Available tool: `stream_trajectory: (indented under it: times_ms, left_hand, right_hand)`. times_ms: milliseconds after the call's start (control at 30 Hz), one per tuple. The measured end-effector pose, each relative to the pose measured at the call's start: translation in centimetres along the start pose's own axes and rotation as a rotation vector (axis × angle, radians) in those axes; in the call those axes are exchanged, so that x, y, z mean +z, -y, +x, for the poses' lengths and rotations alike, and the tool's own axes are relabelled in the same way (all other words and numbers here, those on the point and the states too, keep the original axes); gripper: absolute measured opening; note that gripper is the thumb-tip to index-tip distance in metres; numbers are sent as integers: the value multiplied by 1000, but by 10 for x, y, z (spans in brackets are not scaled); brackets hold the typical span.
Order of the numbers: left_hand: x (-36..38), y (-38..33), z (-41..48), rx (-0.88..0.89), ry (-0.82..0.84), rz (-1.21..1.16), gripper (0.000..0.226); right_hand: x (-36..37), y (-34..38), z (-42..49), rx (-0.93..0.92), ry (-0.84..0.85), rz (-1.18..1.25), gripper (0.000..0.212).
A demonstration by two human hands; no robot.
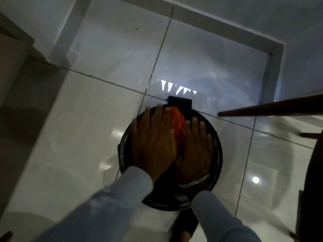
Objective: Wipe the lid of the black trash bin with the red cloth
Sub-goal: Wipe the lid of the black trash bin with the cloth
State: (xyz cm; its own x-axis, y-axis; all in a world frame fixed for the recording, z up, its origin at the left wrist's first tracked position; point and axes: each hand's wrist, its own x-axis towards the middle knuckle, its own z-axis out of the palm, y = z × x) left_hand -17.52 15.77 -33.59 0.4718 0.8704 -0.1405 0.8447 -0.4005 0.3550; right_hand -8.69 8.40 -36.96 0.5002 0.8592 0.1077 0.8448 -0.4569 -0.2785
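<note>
A round black trash bin stands on the tiled floor below me, and its lid [215,151] fills the middle of the view. A red cloth [178,124] lies bunched on the far half of the lid. My left hand [153,140] lies flat on the cloth's left part, fingers spread, pressing it down. My right hand [195,151] rests flat on the lid beside it, its inner edge over the cloth's near right side, a silver bracelet on the wrist. A black pedal [180,103] sticks out at the bin's far side.
Glossy white floor tiles [87,119] surround the bin. A white skirting and wall corner [274,53] stand behind. A dark wooden leg [269,107] slants in from the right, with more dark furniture [312,172] along the right edge. A wooden door frame [15,70] is at left.
</note>
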Motion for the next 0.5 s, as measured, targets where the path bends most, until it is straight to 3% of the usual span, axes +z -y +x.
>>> stream_trajectory:
  times_ms: [67,133,333,500]
  left_hand:
    - [-6,35,7,294,55,36,55]
    - [-8,63,3,378,33,-23,55]
    - [17,39,-51,-189,-196,-223,56]
    - [34,-12,-104,-414,-270,-312,62]
  right_hand:
    - [-2,3,1,21,-17,26,55]
    - [-4,4,0,18,-3,53,57]
    - [0,3,0,-1,-17,36,56]
    - [6,1,-2,-14,-25,31,51]
